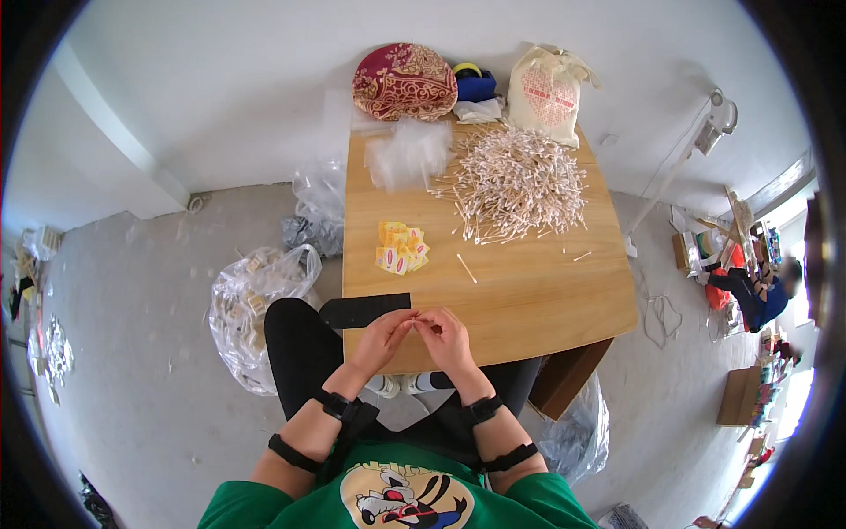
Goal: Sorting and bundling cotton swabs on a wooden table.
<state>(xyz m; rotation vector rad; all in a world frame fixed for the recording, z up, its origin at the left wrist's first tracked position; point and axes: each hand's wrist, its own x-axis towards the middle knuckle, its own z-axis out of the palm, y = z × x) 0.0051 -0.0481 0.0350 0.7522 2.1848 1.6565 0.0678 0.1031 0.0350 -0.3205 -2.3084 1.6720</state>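
Tan wood makes up the desk (546,304) in the head view, and your left hand (385,342) and right hand (448,340) meet over its front edge. Thumbs and fingertips come together in a small pinch with almost no gap; whatever may lie between them is too tiny to make out, so you cannot tell what they hold. Just beside your left hand lies a flat black strip (370,310), one end jutting past the desk's left edge. Beyond it sits a loose cluster of yellow-and-white packets (401,248), and farther off to the right spreads a big heap of cotton swabs (520,189). One loose swab (466,268) lies apart, between heap and hands.

Each swab looks very light, with a thin, fairly stiff stick that probably snaps under force and soft tips that crush easily. Take hold at mid-stick and keep off the cotton. The packets look thin and perhaps slippery; pinch one by its edges.

As for writing, the packets carry a red oval mark too small to read. The cream cloth bag (546,93) shows red lettering in a heart-shaped print, and your green shirt (551,501) has lettering above a cartoon.
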